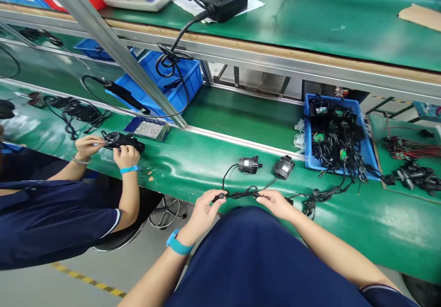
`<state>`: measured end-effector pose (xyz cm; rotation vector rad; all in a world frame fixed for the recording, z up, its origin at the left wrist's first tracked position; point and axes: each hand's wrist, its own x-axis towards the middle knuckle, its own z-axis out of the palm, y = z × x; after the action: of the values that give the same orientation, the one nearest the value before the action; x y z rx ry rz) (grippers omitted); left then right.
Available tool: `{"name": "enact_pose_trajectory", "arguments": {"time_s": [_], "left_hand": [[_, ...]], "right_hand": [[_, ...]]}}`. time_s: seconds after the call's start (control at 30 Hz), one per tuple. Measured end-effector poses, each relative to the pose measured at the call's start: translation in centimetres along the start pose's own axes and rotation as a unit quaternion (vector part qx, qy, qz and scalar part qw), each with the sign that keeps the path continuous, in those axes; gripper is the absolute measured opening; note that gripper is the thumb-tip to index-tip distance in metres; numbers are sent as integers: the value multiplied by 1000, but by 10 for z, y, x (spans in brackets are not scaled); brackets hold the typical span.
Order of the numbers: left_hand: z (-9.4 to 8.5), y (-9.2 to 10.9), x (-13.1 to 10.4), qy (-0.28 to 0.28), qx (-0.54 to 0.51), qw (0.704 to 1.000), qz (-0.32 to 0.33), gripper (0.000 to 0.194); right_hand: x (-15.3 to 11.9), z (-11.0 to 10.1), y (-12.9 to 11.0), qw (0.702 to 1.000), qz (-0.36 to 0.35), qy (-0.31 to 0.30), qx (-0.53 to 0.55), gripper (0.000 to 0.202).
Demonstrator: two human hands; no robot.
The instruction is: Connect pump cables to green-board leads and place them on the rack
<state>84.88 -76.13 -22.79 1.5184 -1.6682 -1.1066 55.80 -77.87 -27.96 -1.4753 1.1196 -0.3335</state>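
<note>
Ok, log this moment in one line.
left hand: holds black connector | right hand: holds cable end | green bench: two black units

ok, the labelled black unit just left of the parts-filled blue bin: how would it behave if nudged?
The black unit probably slides rather than rolls, since its body looks boxy. Its thin, curving cord looks flexible, so it would likely trail floppily. With that cord leading toward the right hand, a pull there might swing the unit.
</note>
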Motion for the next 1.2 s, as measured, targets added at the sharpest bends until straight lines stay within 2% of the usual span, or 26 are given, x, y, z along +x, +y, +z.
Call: {"name": "enact_pose_trajectory", "arguments": {"time_s": [0.07,0.13,0.23,0.37,0.5,0.63,0.73,0.97,1.07,1.2], "left_hand": [[1,8,1,-25,-6,1000,12,18],[3,16,5,-57,-16,998,18,14],[13,26,15,-100,-45,994,26,13],[32,31,29,-137,-66,988,35,18],[43,32,36,-142,-31,986,77,24],[40,36,35,-178,-21,977,116,39],[38,38,35,-198,-2,970,140,33],[36,42,38,-198,2,966,169,22],[34,42,37,-195,7,965,176,23],[34,44,36,-209,11,961,181,24]], "right_hand": [[-12,-4,-34,993,-39,11,113,34],[-20,-4,-59,981,-47,9,186,29],[-29,-1,-75,970,-42,30,237,32],[-37,3,-71,972,-41,66,223,29],[-44,1,-68,970,-71,123,198,30],[-48,-5,-69,978,-98,141,118,33],[-49,-7,-68,978,-99,148,104,29],[-46,-7,-71,977,-84,156,116,18],[-45,-5,-73,973,-115,185,81,16],[-44,0,-70,948,-195,250,-19,16]]}}
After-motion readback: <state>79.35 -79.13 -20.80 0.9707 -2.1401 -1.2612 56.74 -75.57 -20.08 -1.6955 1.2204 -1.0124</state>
